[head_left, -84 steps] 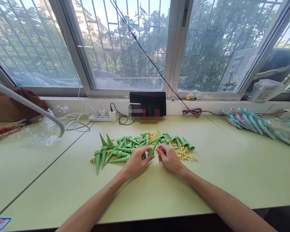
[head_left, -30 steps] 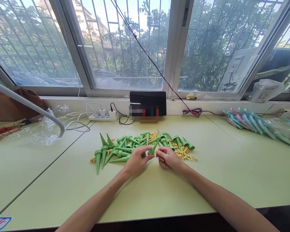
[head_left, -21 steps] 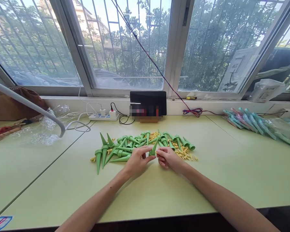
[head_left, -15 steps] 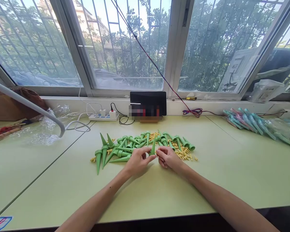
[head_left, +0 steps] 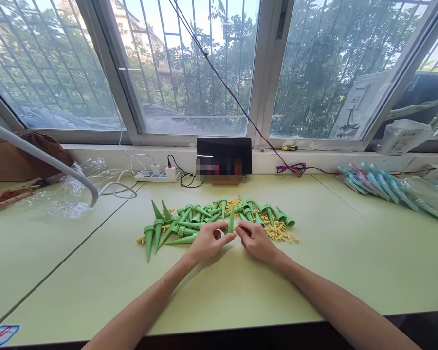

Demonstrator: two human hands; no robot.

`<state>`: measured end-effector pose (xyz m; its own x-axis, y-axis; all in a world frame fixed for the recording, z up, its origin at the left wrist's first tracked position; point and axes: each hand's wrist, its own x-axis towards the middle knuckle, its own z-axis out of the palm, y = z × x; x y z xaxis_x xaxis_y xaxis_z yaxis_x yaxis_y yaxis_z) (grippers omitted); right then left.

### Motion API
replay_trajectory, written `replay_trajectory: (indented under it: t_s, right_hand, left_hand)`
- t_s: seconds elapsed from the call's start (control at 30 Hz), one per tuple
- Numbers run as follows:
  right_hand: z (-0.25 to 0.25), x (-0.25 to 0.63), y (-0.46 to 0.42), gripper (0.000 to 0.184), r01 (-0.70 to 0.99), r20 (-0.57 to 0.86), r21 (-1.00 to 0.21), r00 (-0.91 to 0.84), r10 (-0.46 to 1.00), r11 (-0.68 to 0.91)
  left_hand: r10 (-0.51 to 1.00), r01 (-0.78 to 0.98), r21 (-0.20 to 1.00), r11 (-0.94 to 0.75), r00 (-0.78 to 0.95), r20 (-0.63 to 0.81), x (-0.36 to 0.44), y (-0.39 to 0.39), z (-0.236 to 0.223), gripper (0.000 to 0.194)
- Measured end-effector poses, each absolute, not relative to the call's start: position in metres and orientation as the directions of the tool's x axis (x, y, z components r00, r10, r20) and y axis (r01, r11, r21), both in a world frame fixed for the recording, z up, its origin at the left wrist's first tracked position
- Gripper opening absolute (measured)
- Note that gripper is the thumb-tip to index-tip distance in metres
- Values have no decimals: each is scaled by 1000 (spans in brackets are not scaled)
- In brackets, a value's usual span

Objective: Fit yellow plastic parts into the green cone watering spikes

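Observation:
Between the thumb and fingers of my left hand [head_left: 209, 240] stands a green plastic spike [head_left: 231, 219], its tip pointing up. My right hand [head_left: 255, 239] is closed in a pinch beside the spike's lower part. A small yellowish piece shows at those fingertips, mostly hidden by them. Behind both hands lies a pile of green plastic spikes [head_left: 190, 226], hollow cones with wide ribbed collars. Small yellow plastic pieces [head_left: 277, 234] are scattered to the right of the pile, with more yellow pieces [head_left: 234, 205] at its back.
A dark-screened tablet [head_left: 224, 158] stands against the window ledge. To its left lies a white power strip [head_left: 156, 177] with cables. Bundled wire [head_left: 292, 169] and plastic-wrapped items [head_left: 377, 182] are on the right. Crumpled clear plastic [head_left: 73, 194] and a white curved tube [head_left: 58, 165] are on the left.
My right hand has turned slightly, its lower fingers now more tucked under, and its fingertips remain by the spike. My left hand and the spike have barely shifted.

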<state>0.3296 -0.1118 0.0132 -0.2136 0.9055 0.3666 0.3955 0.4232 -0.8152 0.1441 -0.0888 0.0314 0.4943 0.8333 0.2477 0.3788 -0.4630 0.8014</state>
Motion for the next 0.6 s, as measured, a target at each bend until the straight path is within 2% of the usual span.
replay_trajectory:
  t_s: [0.1,0.2,0.27,0.33,0.47,0.6]
  right_hand:
    - [12,329,-111,30,276,247,-911,-229,942,306]
    - [7,329,-107,30,60,68,-994,-295,953,89]
    - [2,329,-104,33,-74,-23,-996,-328,944,-50]
    - [-2,328,-101,34,-153,-59,-981,-361,931,-122]
    - [-1,328,-100,36,-162,-33,-982,-340,940,-93]
    - [2,328,-104,37,-24,56,-998,-297,953,51]
  left_hand:
    - [828,428,744,-514,475,298,144,-88,27,20]
    - [806,436,702,-563,477,350,144,-87,24,14]
    - [786,417,694,-586,499,364,143,-85,22,12]
    - [776,400,698,-594,515,365,143,-84,20,12]
    - [775,434,668,-604,514,367,144,-85,21,13]
    - [776,463,653,-600,536,332,144,-88,25,26]
